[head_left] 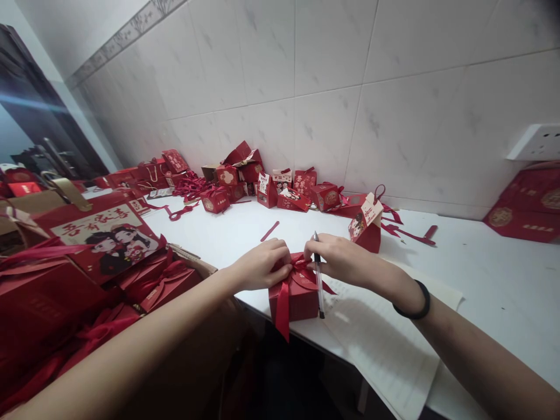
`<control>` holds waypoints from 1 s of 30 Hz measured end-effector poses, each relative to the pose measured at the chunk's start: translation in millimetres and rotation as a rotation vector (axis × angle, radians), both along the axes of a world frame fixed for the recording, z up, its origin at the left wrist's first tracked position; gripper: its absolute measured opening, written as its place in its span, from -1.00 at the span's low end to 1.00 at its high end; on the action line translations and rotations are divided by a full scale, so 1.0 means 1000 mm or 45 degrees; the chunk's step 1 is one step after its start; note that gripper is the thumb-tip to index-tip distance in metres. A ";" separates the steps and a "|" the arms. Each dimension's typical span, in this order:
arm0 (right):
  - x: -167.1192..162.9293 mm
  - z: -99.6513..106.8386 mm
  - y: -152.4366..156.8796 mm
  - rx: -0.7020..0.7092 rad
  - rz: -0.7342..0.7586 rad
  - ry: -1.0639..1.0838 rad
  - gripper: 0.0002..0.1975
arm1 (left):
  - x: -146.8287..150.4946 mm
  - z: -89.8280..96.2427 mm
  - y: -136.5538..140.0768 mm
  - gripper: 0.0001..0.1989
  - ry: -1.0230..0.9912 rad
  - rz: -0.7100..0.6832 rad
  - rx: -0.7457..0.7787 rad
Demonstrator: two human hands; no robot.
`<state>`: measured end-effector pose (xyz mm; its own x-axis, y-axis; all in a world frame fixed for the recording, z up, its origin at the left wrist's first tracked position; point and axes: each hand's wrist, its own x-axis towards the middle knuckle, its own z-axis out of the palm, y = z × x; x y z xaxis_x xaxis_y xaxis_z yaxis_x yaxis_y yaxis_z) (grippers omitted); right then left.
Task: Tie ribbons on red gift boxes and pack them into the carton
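A small red gift box (294,297) stands at the table's front edge, with a red ribbon (283,309) tied over its top. My left hand (266,265) is closed, pinching the ribbon by the knot at the upper left of the box. On the other side of the knot is my right hand (339,259), its fingers bent at the ribbon. A pen (319,274) is tucked between those fingers, pointing down along the box's right side. One ribbon tail hangs down the box's front. The fingertips of my right hand are partly hidden behind the pen.
An open notebook (394,344) lies right of the box. A carton (196,262) at left holds many red boxes (168,283). More gift boxes (291,199) and loose ribbons (192,184) line the tiled wall. A peaked red box (367,224) stands behind my right hand.
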<state>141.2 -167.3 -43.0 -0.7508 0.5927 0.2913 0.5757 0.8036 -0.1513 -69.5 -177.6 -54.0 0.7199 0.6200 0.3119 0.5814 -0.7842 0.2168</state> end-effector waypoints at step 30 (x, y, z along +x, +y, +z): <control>0.006 0.003 0.012 -0.255 0.310 0.243 -0.89 | -0.001 0.000 0.000 -0.90 0.011 -0.019 0.012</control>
<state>146.7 -155.7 -39.7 -0.8201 0.4630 0.3361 0.3176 0.8570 -0.4057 -70.2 -177.3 -54.0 0.7319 0.6063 0.3111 0.5716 -0.7947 0.2042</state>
